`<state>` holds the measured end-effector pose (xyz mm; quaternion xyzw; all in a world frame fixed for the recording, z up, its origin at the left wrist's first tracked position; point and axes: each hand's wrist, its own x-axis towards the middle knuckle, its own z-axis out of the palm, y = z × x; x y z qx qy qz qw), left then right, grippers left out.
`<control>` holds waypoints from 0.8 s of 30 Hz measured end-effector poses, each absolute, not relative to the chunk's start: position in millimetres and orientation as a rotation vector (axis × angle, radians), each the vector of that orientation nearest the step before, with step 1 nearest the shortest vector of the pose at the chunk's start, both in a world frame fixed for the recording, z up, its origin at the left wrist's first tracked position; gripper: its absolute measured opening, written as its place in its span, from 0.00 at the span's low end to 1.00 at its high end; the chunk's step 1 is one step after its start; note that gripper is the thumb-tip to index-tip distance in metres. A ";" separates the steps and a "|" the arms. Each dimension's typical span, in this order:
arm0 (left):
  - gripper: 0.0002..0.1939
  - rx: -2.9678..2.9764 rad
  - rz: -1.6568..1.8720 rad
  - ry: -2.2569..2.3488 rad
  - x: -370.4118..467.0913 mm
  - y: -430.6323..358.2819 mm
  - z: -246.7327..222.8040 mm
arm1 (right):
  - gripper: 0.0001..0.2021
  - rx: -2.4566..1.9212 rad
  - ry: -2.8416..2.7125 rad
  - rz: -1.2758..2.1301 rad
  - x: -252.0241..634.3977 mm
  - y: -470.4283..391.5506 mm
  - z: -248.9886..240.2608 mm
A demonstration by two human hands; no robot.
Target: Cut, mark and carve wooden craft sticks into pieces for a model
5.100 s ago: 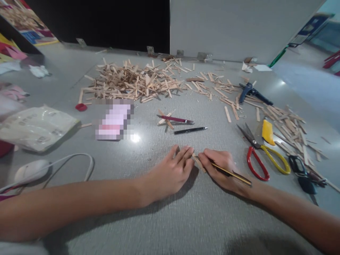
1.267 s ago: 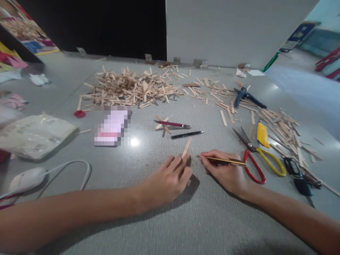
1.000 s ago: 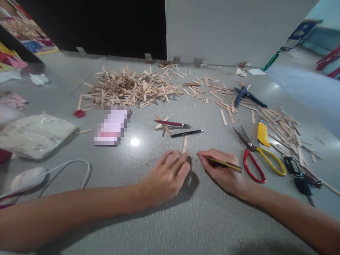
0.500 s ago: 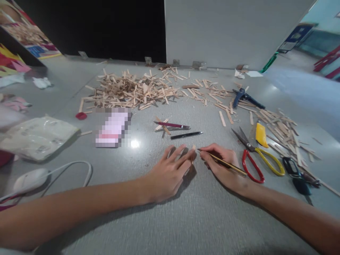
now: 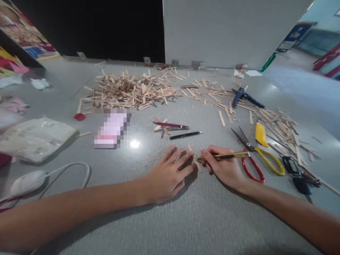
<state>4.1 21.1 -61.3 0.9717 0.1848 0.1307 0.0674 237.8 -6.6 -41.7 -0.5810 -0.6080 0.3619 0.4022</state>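
A short flat wooden stick (image 5: 198, 165) lies slanted on the grey table between my two hands. My left hand (image 5: 168, 175) rests on the table, its index finger and thumb pressing on the left edge of the stick while the other fingers spread forward. My right hand (image 5: 225, 170) is closed in a pen grip around a slim gold-handled craft knife (image 5: 231, 155). Its dark tip touches or nearly touches the stick's right edge. Beyond my hands lie a black pen (image 5: 186, 135) and a dark red craft knife (image 5: 172, 125), the latter across a few crossed sticks (image 5: 165, 130).
A large heap of wooden sticks (image 5: 124, 92) lies at the back. To the right are scissors (image 5: 249, 146), a yellow cutter (image 5: 261, 134), blue-handled pliers (image 5: 239, 96) and a dark key fob (image 5: 291, 166). A pink blurred phone-like object (image 5: 113, 127), a plastic bag (image 5: 37, 136) and a white mouse (image 5: 29, 181) lie left.
The gold craft knife has swung to a flatter, more sideways angle, and its tip has come nearer to me along the stick. More of the stick now shows between my hands.
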 end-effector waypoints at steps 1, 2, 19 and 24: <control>0.24 2.931 0.391 0.545 4.1 21.5 -61.9 | 0.24 -1.467 -1.546 0.922 237.9 -6.9 -41.3; 0.25 2.933 0.390 0.529 4.2 21.8 -62.6 | 0.24 -1.466 -1.554 0.918 238.0 -7.3 -40.7; 0.28 2.889 0.419 0.430 4.9 23.4 -68.8 | 0.23 -1.413 -1.905 0.593 241.8 -10.5 -40.7; 0.28 2.890 0.450 0.419 5.3 23.8 -69.6 | 0.23 -1.379 -1.932 0.569 242.2 -9.3 -42.2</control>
